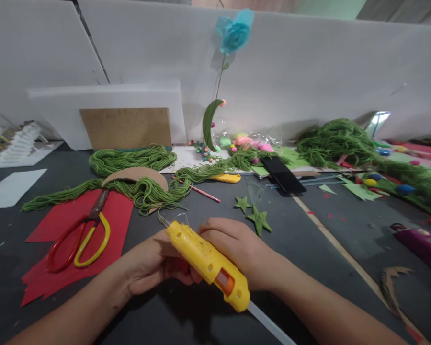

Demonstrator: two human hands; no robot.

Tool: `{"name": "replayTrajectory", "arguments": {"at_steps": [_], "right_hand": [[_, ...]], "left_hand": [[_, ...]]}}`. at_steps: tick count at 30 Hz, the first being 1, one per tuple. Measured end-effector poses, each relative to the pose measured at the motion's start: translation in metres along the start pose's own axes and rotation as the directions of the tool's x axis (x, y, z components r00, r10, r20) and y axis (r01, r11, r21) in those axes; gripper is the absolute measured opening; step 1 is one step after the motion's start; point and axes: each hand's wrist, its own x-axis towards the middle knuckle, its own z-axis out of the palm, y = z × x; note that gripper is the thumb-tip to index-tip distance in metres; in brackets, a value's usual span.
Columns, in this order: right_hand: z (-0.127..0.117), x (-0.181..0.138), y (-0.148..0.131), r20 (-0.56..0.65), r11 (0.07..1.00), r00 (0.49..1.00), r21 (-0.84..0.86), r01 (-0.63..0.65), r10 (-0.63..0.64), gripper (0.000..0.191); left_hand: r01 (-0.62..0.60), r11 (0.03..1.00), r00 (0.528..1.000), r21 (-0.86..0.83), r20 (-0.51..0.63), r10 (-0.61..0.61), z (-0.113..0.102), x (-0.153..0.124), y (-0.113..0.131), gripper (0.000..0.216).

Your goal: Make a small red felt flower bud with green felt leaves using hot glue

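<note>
My right hand is wrapped around a yellow hot glue gun. The gun slants with its nozzle up and to the left, close to the loose end of a green yarn bundle. A glue stick sticks out of its back end. My left hand is beside and partly behind the gun, its fingers curled; whatever they may grip is hidden. The yarn lies over a curved cardboard piece. Two green stars rest on the table just beyond my right hand.
Scissors with red and yellow handles lie on red paper at left. Behind are a pencil, a yellow cutter, a black phone and a green crescent under a blue flower. More yarn is at right.
</note>
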Motion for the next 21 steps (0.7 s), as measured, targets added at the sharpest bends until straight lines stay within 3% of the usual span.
{"name": "replayTrajectory", "arguments": {"at_steps": [8,11,17,21], "right_hand": [[0.006,0.001,0.004,-0.109,0.995,0.993,0.099,-0.034,0.045,0.008],[0.010,0.000,0.008,-0.173,0.978,0.974,0.173,-0.117,0.147,0.004],[0.014,0.001,0.014,-0.214,0.844,0.834,0.317,-0.434,0.509,0.007],[0.017,0.002,0.017,-0.232,0.799,0.785,0.365,-0.478,0.575,0.006]], "left_hand": [[0.028,0.999,1.000,-0.031,0.000,-0.028,-0.003,0.000,0.002,0.009],[-0.009,0.999,1.000,-0.051,0.011,0.010,-0.004,0.002,0.005,0.015],[-0.056,0.983,0.984,-0.175,0.158,0.085,-0.007,0.003,0.014,0.035],[-0.108,0.990,0.982,-0.090,0.144,0.121,-0.004,0.004,0.014,0.047]]}}
